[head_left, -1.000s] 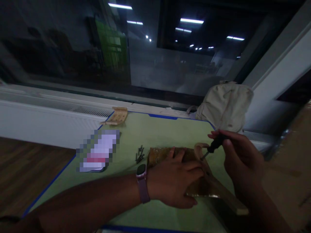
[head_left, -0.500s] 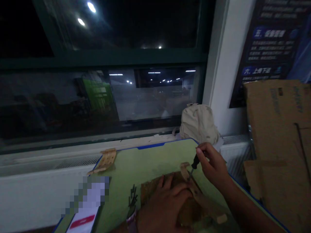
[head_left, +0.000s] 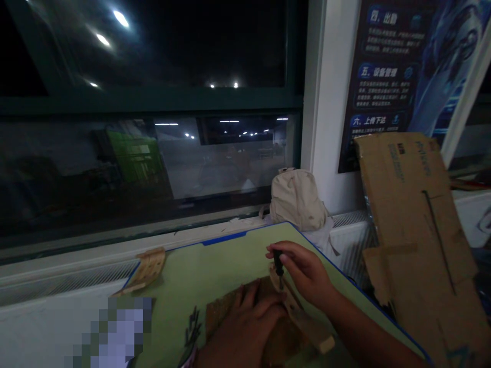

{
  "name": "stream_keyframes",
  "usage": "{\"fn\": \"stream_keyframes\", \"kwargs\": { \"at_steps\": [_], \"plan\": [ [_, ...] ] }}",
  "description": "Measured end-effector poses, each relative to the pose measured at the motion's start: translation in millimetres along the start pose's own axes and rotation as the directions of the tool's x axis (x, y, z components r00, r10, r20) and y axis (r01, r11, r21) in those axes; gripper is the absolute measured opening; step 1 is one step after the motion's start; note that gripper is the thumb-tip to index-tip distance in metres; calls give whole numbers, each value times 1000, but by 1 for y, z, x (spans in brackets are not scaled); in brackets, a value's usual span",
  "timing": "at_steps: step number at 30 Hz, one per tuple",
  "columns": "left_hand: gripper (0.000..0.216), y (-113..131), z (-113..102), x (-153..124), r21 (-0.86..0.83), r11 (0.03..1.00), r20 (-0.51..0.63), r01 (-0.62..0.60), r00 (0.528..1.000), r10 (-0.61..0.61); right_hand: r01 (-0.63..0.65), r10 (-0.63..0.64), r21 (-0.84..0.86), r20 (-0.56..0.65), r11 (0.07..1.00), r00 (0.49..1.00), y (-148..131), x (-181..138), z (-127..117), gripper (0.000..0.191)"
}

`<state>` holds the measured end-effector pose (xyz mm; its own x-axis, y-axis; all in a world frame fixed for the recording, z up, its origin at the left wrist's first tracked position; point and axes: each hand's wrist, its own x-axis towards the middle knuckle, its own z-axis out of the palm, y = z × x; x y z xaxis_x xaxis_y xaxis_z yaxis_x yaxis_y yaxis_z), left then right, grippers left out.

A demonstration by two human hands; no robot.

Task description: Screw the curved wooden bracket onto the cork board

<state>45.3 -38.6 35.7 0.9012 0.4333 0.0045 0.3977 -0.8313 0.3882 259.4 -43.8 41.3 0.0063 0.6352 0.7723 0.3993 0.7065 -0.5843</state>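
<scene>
In the head view my right hand point(head_left: 307, 273) grips the black handle of a screwdriver point(head_left: 279, 263). The tool stands nearly upright, its tip down at a curved wooden piece point(head_left: 303, 321) with holes in it. Whether a screw sits under the tip is too small to tell. My left hand point(head_left: 241, 327) lies flat with fingers spread on a brown board point(head_left: 217, 312); its index finger and thumb reach to the wooden piece beside the screwdriver tip. Several dark screws point(head_left: 193, 327) lie in a loose group left of the board.
A second wooden piece with holes point(head_left: 151, 268) rests at the table's left edge. The pale green table point(head_left: 184, 276) has a blue rim. A blurred-out phone-like object point(head_left: 118, 332) lies at front left. Beyond stand a beige backpack point(head_left: 295, 197) and leaning cardboard point(head_left: 414, 230).
The view has turned right, so the scene sits further left. My right hand has brought the screwdriver from a slant to nearly upright. My left hand stays on the board.
</scene>
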Motion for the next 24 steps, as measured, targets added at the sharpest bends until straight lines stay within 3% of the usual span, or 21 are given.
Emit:
{"fn": "stream_keyframes", "kwargs": {
  "at_steps": [3,6,11,14,17,21,24],
  "plan": [
    [76,4,-3,-1,-23,1000,-3,10,1000,-10,-45,45,2,-99,999,994,2,3,-2,17],
    [72,6,-5,-1,-24,999,2,30,1000,-30,-39,8,-163,-186,986,982,3,7,-6,18],
    [75,2,-1,-1,-53,999,-13,-11,1000,10,-73,4,-523,-132,849,991,5,13,-21,20],
    [75,2,-1,0,-53,999,-15,-13,1000,12,-37,-41,-642,-107,766,993,4,15,-29,26],
    [73,5,-3,0,-30,1000,-18,-6,1000,5,72,-135,-615,-56,785,989,-2,14,-30,21],
    [63,9,-6,0,11,1000,-22,-10,1000,10,292,-347,-444,-46,847,937,-11,7,-19,18],
    [60,9,-4,1,34,999,-32,-9,999,10,311,-321,-266,7,912,947,-13,1,-8,28]
  ]
}}
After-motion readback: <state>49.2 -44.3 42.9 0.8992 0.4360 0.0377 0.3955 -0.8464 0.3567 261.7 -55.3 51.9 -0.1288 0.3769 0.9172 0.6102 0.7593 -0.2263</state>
